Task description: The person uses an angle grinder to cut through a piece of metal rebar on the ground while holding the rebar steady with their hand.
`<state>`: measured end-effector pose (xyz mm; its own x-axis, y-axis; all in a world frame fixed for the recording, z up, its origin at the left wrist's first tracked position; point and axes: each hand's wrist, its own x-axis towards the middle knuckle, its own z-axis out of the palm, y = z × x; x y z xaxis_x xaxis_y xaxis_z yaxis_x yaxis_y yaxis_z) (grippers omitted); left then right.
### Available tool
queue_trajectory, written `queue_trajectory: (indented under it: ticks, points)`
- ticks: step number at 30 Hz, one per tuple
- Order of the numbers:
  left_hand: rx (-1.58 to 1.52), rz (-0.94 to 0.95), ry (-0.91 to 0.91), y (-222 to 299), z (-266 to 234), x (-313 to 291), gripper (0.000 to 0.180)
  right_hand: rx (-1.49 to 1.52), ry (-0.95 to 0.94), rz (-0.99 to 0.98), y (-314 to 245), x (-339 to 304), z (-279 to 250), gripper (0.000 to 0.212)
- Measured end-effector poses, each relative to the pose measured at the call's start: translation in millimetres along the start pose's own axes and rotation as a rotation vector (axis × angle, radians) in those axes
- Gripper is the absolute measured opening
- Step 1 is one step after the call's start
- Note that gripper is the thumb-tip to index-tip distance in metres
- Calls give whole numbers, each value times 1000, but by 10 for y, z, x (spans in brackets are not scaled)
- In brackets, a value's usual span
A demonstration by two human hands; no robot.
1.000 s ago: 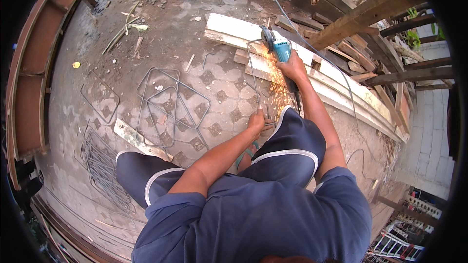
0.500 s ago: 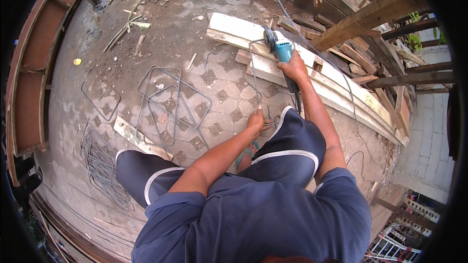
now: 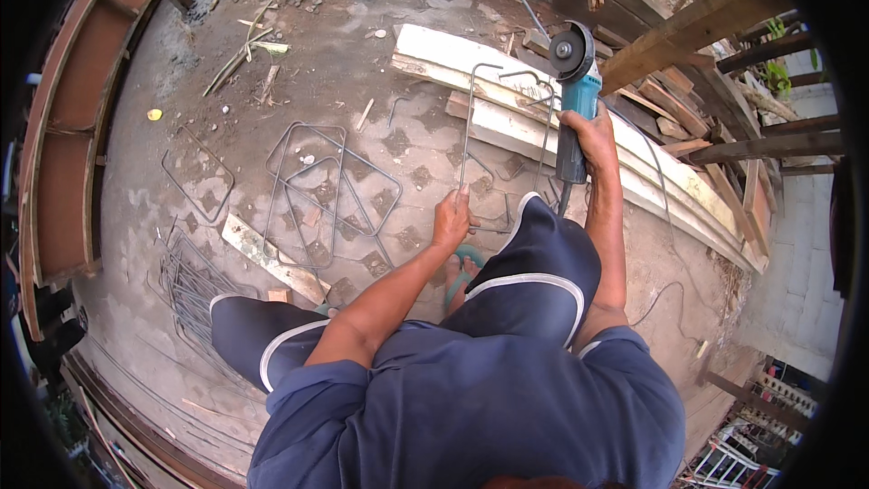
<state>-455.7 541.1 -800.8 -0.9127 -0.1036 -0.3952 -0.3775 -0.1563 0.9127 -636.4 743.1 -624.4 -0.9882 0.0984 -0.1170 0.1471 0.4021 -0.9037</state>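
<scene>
My left hand (image 3: 452, 219) is closed around a thin bent steel rod (image 3: 466, 131), whose hooked upper end rises toward the stacked pale timber boards (image 3: 444, 51). On the right, my right hand (image 3: 593, 134) grips a teal and black angle grinder (image 3: 580, 98) by its body. The grinder's disc points up and away from me, apart from the rod in my left hand. More bent rod shows between the two hands, beside the grinder; I cannot tell whether it is all one piece.
Several bent rod frames (image 3: 339, 186) lie on the paving to the left, near a pile of similar frames (image 3: 195, 281) and a pale wooden plank (image 3: 272, 258). Scrap timber (image 3: 674, 95) fills the far right. The power cord (image 3: 665, 190) runs across the boards.
The grinder has moved right, away from the rod, and its disc has turned to face up. My left hand has shifted slightly left with the rod.
</scene>
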Motion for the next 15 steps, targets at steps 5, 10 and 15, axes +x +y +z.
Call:
queue_trajectory:
  ticks: [5,10,15]
  points:
    - [-96,7,17,478,-287,-35,56,201,5,5,-203,-48,-92,42]
    - [-276,22,266,794,-1124,49,54,273,5,-79,-199,21,-103,40]
    - [-282,80,675,839,-2832,-277,48,279,-53,-99,-242,29,243,38]
